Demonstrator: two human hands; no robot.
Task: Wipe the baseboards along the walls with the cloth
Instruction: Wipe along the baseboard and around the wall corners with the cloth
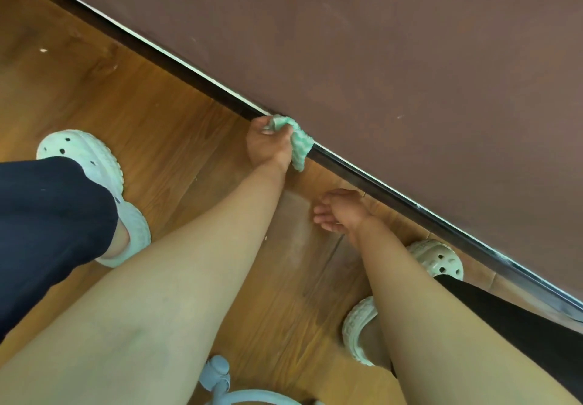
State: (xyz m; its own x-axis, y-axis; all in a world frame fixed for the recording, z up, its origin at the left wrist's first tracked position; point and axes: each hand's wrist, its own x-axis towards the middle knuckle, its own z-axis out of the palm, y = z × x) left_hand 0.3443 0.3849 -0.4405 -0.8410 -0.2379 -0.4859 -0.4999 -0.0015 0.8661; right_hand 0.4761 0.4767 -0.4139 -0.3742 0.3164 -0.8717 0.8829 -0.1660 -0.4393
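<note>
Green cloth (298,145), bunched in the left hand (268,147)'s curled grip, presses the baseboard (378,188). That board runs diagonally on up-left of the grip. Right hand (339,212) hangs slack, holding nothing.

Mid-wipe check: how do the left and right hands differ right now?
The left hand grips the green-and-white cloth; the right hand holds nothing. The left hand is up against the baseboard with the cloth; the right hand is short of it, over the wooden floor. The left hand's fingers are curled; the right hand's are loose. Both are bare and reach low toward the wall.
</note>
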